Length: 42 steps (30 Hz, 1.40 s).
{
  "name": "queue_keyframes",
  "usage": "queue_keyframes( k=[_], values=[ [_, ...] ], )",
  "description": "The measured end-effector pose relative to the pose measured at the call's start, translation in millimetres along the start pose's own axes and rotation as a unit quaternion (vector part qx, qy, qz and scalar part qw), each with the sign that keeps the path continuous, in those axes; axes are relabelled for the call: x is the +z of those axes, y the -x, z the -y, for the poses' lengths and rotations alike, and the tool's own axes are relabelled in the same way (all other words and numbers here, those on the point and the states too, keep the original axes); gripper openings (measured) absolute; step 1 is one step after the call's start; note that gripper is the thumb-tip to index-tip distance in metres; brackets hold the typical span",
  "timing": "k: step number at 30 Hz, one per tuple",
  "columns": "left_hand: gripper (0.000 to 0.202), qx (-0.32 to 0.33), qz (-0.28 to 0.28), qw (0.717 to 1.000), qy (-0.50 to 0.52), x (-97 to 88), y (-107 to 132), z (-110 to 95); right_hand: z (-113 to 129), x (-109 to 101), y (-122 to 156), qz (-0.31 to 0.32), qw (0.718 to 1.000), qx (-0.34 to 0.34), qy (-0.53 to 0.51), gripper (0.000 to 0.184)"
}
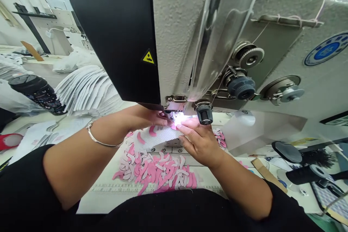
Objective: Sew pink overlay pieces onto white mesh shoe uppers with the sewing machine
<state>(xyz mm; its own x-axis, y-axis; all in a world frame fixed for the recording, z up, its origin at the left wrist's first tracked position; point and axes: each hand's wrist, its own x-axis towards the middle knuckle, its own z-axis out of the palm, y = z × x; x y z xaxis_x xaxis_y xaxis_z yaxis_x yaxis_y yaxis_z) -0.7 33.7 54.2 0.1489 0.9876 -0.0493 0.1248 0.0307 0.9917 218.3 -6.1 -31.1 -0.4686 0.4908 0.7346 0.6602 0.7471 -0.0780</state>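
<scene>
Close work at the sewing machine (pixel 179 36)

The white mesh piece (pixel 159 136), edged with pink strips (pixel 149 131), lies on the machine bed directly under the lit needle (pixel 173 117). The left hand (pixel 144 117) comes in from lower left, its fingers curled inward, with the tips tucked out of sight beneath the machine head, so whether they grip the mesh cannot be told. The right hand (pixel 198 143) lies on the other side, its fingers (pixel 187 127) fairly straight and pressing down near the needle rather than pinching. Placed this way, the two hands seem to steady the piece from both sides. A thin metal bangle (pixel 102 138) circles the left wrist.

A loose heap of pink and white curved scraps (pixel 154 172) sits at lower center, close to both hands, apparently for easy reach. Stacked white fabric pieces (pixel 87 90) fan out at upper left, beside a black patterned bottle (pixel 35 92).

A yellow warning triangle (pixel 148 57) marks the black machine cover (pixel 114 36). A blue round badge (pixel 327 49) sits at right, its lettering unreadable. A ruler strip (pixel 122 189) along the table's lower edge shows small numbers, with 10 just legible.
</scene>
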Motion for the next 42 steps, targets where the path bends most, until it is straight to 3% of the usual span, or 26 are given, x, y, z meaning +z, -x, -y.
queue_keyframes(
  k=[5,10,16,21,29,42],
  values=[
    [0.027,-0.032,0.036,0.999,0.01,13.9,9.7,13.9,1.3,2.1,-1.0,-0.01,0.998,0.047,-0.048,0.028],
    [0.021,-0.098,0.103,0.99,0.02,15.4,11.7,24.9,5.6,2.0,-6.6,-0.016,0.991,0.099,-0.086,0.023],
    [0.01,-0.098,0.075,0.99,0.073,18.0,5.6,30.3,2.3,2.5,-8.0,0.001,0.99,0.113,-0.084,0.025],
    [0.005,-0.092,0.109,0.984,0.11,20.0,6.4,31.5,-2.3,0.1,-10.1,0.024,0.987,0.119,-0.101,0.026],
    [0.014,-0.106,0.081,0.975,0.177,23.2,8.6,34.9,-3.2,-1.2,-12.3,0.03,0.986,0.112,-0.119,0.026],
    [0.014,-0.091,0.078,0.976,0.183,25.8,10.8,37.2,-4.1,-0.9,-12.9,0.039,0.987,0.108,-0.112,0.026]
  ],
)
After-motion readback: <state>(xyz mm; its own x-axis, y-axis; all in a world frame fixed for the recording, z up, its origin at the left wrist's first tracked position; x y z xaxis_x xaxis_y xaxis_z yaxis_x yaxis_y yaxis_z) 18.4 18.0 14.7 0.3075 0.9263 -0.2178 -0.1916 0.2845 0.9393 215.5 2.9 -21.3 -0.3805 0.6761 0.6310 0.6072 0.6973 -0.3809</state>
